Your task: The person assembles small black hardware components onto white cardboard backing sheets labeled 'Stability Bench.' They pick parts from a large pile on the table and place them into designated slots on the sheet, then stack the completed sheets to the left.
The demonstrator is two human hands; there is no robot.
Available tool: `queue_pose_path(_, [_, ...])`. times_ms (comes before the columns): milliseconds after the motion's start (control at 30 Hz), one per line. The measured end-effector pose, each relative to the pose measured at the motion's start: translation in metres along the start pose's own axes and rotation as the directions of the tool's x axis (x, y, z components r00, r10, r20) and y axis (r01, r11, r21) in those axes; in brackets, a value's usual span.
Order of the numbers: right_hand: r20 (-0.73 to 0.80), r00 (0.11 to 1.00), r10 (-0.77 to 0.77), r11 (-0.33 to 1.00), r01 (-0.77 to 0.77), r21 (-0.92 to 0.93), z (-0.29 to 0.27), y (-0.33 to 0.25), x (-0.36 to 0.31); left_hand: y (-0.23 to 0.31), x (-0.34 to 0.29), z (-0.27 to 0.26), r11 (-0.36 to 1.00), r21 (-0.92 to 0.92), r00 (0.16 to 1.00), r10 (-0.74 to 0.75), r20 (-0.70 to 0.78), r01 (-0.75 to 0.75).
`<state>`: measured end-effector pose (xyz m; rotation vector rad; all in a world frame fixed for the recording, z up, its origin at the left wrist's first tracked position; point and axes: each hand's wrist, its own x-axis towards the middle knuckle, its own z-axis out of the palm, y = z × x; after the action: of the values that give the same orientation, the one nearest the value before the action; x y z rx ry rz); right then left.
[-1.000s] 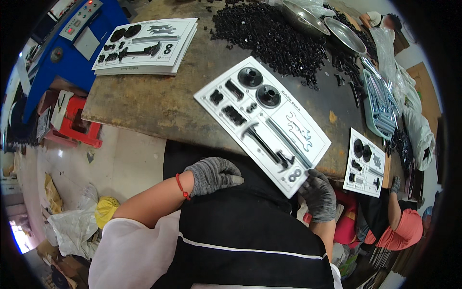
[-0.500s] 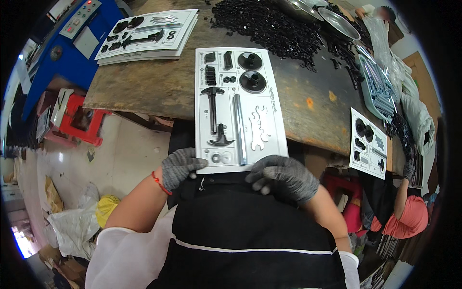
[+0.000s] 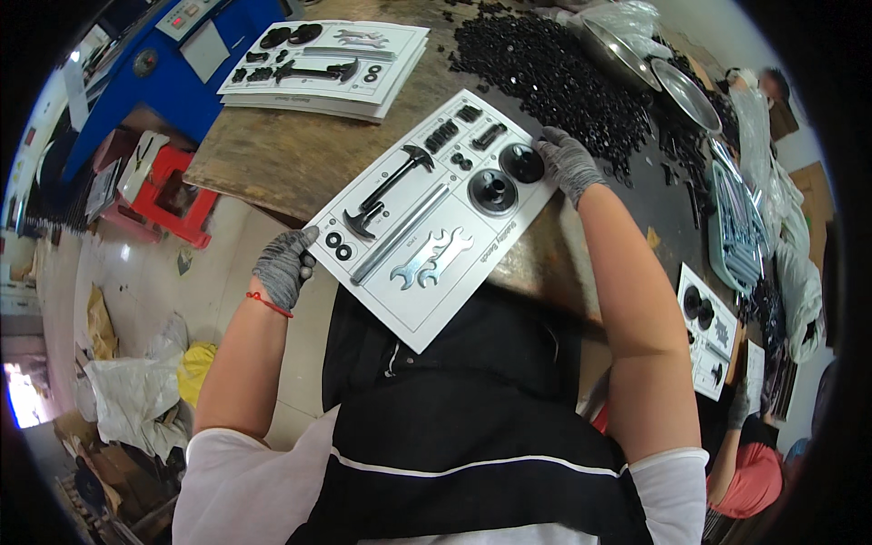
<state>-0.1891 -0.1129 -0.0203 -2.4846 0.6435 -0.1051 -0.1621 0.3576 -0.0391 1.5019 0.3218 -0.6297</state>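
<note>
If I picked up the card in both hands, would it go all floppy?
Probably not: the card looks flat, gripped near opposite corners by the left hand and right hand. It likely wouldn't roll either, being flat with straight edges.

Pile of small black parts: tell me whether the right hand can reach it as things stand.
Probably yes: the right hand is close to the pile, and nothing shows between them. It holds a corner of the white card, though, so it may need to let go first.
</note>
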Motion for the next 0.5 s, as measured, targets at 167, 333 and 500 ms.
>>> queue_pose_path(167, [-0.018,0.999,-0.040,0.996,0.041,0.078,0.022,0.003,0.022,-0.026,-0.002,0.013,0.980,-0.178,0.978,-0.124,-0.171,0.093])
queue_pose_path(333, [0.014,1.000,0.021,0.988,-0.023,0.154,0.026,0.033,0.023,-0.066,-0.043,0.071,0.708,-0.702,0.989,-0.140,-0.041,0.071])
queue_pose_path(500, [0.095,0.967,0.238,0.777,-0.248,0.579,0.015,0.044,0.010,-0.049,-0.053,0.081,0.613,-0.751,0.970,-0.150,0.194,0.245])
